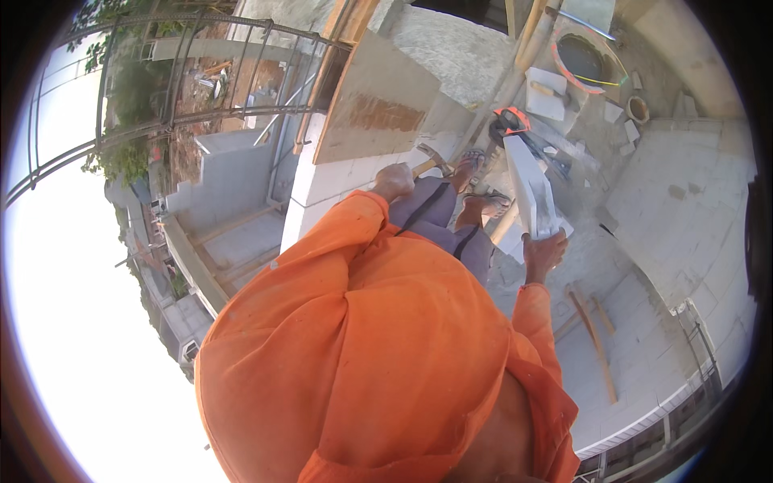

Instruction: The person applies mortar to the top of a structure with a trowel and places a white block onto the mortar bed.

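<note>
A worker in an orange long-sleeved shirt grips a hammer in the left hand and a long white block in the right hand on a building site. The left hand is closed in a fist around the hammer's wooden handle, with the metal head just beyond the knuckles, on the far right side of the fist. The right hand is wrapped around the near end of the white block, which stretches away from the fingers toward the far side, leaning slightly left. The block lies to the right of the hammer, the two apart, with the worker's sandalled feet between them.

Just beyond the block's far end sits an orange-and-black object, its kind hard to make out. Farther off to the right stand a round tub with an orange rim and, nearer, a pale slab. At far left, a stained wooden panel leans by a white wall, with a cage of steel bars beyond. Strips of wood lie near and to the right of the right hand, and a pale block wall borders the right side.
</note>
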{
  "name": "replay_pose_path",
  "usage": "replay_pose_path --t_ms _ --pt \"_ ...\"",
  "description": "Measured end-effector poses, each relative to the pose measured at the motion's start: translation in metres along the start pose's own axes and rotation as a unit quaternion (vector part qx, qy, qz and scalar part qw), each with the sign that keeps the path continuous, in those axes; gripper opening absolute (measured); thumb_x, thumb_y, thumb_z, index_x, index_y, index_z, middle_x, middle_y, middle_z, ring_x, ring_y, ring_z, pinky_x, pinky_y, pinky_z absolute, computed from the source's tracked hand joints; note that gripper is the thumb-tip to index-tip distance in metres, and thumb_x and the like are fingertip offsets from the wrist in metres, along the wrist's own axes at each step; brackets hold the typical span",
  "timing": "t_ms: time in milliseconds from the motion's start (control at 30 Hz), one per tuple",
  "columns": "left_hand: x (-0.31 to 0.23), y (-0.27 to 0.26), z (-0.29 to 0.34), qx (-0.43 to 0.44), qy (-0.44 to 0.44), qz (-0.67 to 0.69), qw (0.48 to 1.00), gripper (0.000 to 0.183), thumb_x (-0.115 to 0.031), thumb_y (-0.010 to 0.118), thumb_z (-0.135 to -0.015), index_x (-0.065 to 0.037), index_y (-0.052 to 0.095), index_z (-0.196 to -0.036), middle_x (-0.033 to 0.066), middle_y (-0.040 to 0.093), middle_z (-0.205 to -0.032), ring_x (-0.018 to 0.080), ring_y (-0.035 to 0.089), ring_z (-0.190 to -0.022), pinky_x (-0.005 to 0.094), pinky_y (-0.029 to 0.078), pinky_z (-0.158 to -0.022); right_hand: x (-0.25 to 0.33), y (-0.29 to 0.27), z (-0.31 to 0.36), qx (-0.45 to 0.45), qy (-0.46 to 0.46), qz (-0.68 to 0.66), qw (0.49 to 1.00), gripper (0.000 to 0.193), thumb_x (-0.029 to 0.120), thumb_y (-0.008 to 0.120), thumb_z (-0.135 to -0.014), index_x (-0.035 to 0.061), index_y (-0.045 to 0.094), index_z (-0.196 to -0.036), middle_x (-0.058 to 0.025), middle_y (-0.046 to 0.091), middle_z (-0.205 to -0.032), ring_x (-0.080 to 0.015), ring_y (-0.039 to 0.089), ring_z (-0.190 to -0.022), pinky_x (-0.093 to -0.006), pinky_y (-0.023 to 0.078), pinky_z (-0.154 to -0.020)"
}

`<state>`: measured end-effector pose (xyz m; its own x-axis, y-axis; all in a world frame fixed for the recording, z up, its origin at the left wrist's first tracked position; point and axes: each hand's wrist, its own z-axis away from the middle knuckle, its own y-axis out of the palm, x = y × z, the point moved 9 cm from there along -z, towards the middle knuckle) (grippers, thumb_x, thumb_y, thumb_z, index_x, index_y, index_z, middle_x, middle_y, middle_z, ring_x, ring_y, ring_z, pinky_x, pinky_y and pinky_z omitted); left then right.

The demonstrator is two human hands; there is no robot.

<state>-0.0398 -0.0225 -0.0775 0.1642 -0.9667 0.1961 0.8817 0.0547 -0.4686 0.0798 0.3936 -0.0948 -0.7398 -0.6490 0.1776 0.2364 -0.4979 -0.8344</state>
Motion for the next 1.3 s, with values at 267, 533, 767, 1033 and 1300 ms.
replay_pose_path --t_ms 267,533,767,1033,1300 --pt "-0.010 -0.004 -0.010 -0.070 0.033 0.042 0.996 0.041 -0.023 0.056 -0.085 -0.012 0.059 -0.124 0.0169 0.066 -0.116 0.0329 0.062 -0.110 0.0435 0.048 -0.093 0.002 -0.005 -0.002 0.006 0.009 -0.005 1.000 0.093 0.029 0.082 -0.058 0.0053 0.034 -0.134 -0.0160 0.044 -0.125 -0.0374 0.045 -0.119 -0.0519 0.036 -0.099" --pt "-0.111 -0.050 -0.068 -0.104 0.095 0.018 0.990 0.045 -0.020 0.054 -0.084 -0.015 0.057 -0.128 0.0166 0.065 -0.117 0.0342 0.062 -0.110 0.0443 0.048 -0.093 -0.007 0.009 -0.002 0.011 0.019 -0.044 0.999 0.091 0.027 0.084 -0.057 0.0068 0.037 -0.133 -0.0152 0.045 -0.121 -0.0369 0.045 -0.116 -0.0512 0.034 -0.097" --pt "-0.263 -0.057 -0.166 -0.088 0.183 -0.059 0.977 0.035 -0.018 0.055 -0.085 -0.009 0.058 -0.119 0.0176 0.066 -0.115 0.0337 0.062 -0.111 0.0438 0.049 -0.091 -0.021 0.012 0.002 -0.012 0.073 -0.055 0.996 0.089 0.028 0.086 -0.057 0.0080 0.039 -0.130 -0.0146 0.047 -0.117 -0.0353 0.044 -0.115 -0.0505 0.029 -0.097" --pt "-0.424 0.013 -0.304 -0.044 0.298 -0.171 0.938 0.042 -0.020 0.056 -0.085 -0.010 0.055 -0.125 0.0174 0.065 -0.116 0.0346 0.063 -0.108 0.0438 0.049 -0.091 -0.020 0.008 0.007 -0.121 -0.012 -0.075 0.990 0.074 0.033 0.079 -0.066 0.0055 0.041 -0.122 -0.0143 0.046 -0.112 -0.0341 0.044 -0.105 -0.0469 0.031 -0.091" --pt "-0.430 0.015 -0.403 -0.104 0.325 -0.154 0.927 0.039 -0.021 0.056 -0.086 -0.013 0.056 -0.124 0.0165 0.065 -0.113 0.0350 0.057 -0.114 0.0462 0.047 -0.092 -0.007 0.006 0.001 -0.102 -0.015 -0.087 0.991 0.080 0.033 0.081 -0.062 0.0081 0.036 -0.124 -0.0123 0.042 -0.113 -0.0328 0.044 -0.105 -0.0490 0.032 -0.091"
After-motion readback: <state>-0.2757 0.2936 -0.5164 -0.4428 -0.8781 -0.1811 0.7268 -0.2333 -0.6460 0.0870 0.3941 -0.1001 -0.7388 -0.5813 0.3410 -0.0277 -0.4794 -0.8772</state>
